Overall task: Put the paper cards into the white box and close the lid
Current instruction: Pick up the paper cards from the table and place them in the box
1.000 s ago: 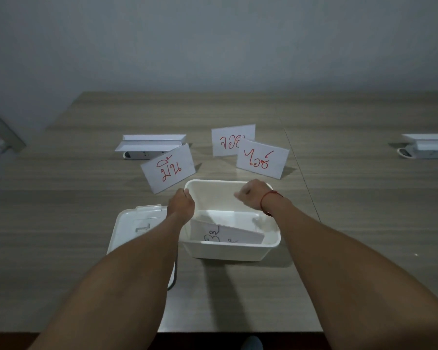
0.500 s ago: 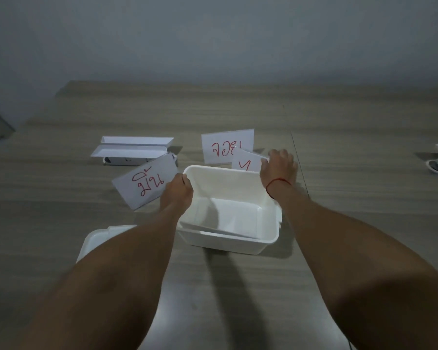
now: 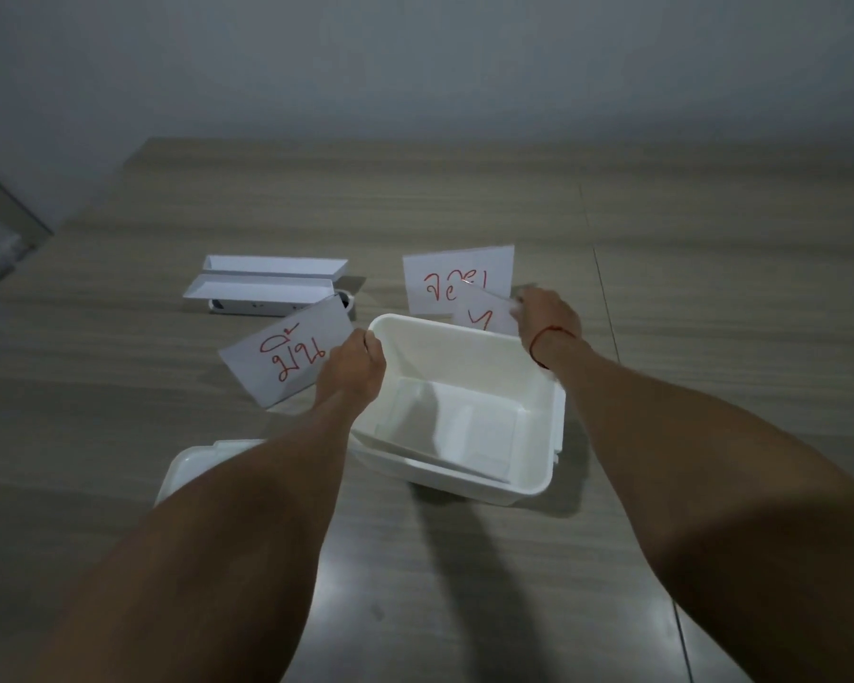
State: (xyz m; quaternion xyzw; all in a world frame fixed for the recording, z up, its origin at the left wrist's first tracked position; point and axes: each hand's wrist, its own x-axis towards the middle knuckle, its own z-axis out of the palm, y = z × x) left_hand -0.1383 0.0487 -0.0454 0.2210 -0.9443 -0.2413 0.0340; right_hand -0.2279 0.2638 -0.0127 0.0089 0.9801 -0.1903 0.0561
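The open white box (image 3: 533, 480) stands on the wooden table with one paper card (image 3: 444, 431) lying flat inside it. My left hand (image 3: 351, 367) grips the box's far left corner. Left of that hand a card with red writing (image 3: 287, 357) stands tilted on the table. My right hand (image 3: 548, 317) is closed on another red-lettered card (image 3: 484, 315) just behind the box's far rim. A third card (image 3: 457, 278) stands upright behind it. The white lid (image 3: 193, 465) lies left of the box, partly hidden by my left forearm.
A white folded holder over a power strip (image 3: 262, 285) lies at the back left. A seam (image 3: 607, 298) runs down the table right of the box. The grey wall rises behind the table's far edge.
My right hand left the box's inside, reached behind the far rim and took hold of the right card. The card in the box now lies flat. My left hand stayed on the corner.
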